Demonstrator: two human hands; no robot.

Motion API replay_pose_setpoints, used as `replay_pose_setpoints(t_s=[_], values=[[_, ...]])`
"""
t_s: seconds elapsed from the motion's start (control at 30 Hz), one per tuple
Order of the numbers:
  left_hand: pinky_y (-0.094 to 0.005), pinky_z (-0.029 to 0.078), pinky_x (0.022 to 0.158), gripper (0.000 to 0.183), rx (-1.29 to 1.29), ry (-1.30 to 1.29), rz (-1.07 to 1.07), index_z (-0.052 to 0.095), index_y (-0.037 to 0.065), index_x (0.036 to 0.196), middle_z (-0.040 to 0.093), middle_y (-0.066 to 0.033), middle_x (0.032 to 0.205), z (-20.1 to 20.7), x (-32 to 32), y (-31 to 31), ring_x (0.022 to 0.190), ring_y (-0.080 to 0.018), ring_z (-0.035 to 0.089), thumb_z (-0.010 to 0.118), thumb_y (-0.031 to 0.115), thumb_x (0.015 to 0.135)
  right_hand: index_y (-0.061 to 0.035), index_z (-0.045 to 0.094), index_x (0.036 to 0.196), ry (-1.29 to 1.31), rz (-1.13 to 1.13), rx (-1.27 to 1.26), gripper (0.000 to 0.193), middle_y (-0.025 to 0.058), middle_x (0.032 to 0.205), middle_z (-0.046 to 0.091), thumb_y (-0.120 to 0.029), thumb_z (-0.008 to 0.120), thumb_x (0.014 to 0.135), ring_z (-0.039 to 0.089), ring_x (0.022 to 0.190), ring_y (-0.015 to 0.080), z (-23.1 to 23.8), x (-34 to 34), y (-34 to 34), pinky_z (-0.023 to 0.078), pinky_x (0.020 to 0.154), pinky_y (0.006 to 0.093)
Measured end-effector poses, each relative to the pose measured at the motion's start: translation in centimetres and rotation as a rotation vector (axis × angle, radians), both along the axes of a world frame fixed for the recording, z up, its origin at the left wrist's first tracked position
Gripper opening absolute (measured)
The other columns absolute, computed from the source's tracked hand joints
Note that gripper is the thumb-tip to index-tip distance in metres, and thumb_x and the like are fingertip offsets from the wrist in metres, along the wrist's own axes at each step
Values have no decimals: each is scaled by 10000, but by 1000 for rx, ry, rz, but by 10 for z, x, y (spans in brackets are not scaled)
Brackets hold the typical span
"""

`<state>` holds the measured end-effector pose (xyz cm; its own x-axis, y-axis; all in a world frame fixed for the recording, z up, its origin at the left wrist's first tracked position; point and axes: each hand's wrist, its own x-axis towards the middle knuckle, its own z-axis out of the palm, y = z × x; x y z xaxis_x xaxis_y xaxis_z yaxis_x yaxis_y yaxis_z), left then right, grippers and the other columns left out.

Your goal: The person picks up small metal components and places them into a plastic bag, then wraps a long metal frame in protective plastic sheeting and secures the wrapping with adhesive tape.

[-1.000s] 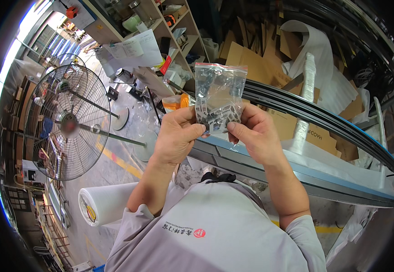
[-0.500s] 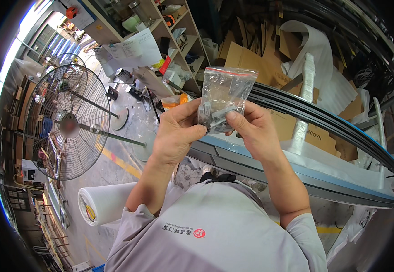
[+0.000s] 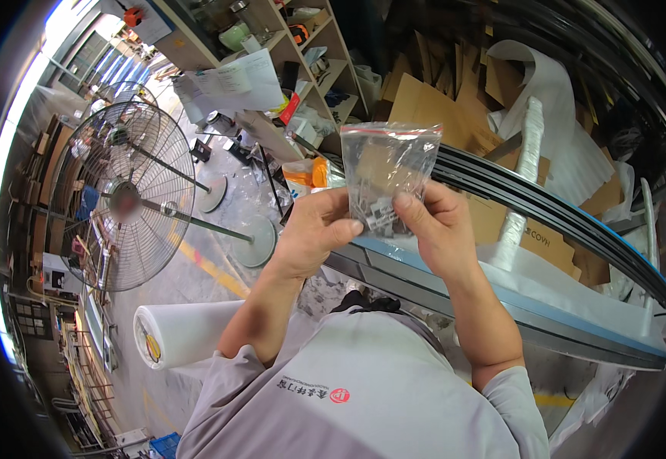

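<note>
Small grey parts (image 3: 383,216) now sit lower in the clear, red-striped plastic zip bag (image 3: 383,162) between left hand (image 3: 310,233) and right hand (image 3: 445,233), whose fingers (image 3: 345,230) pinch its lower sides; it looks light, limp and slippery, best gripped by those lower edges.

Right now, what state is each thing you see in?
Plastic bag: upright, pinched in both hands; seal unclear.
Left hand: gripping the bag's lower left side.
Right hand: thumb pressed on the bag's front.
Small parts: inside the bag, near the bottom.
Fan: standing on its base; spinning unclear.
White roll: wound up, lying on its side.
Cardboard: loosely stacked.
</note>
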<state>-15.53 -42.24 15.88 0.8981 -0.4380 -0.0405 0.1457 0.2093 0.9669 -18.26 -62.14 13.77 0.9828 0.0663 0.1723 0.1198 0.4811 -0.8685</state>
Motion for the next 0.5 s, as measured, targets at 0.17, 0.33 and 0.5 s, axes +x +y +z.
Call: replay_pose_setpoints(t_s=[0.17,0.33,0.5], values=[[-280,526,856,287,-142,-56,124,702,-82,1186,730,-90,1056,-7,1,-1,930,-140,661,648,103,974,8,707,1053,23,173,-160,180,-40,846,638,-160,706,988,530,762,42,-6,-5,-4,450,674,225],[-257,523,774,262,-66,-202,109,734,-58,1151,735,-65,977,-4,-10,-6,861,-110,643,664,146,1002,15,708,1052,-69,31,-118,150,-25,853,664,-101,718,957,570,776,46,-7,-4,-2,465,683,223],[-239,516,792,275,155,-422,16,714,-53,1195,739,-69,1016,30,-26,4,890,-90,635,705,67,948,16,733,1019,-224,44,-244,114,44,880,708,-23,706,915,633,782,112,29,-10,-21,499,677,264]])
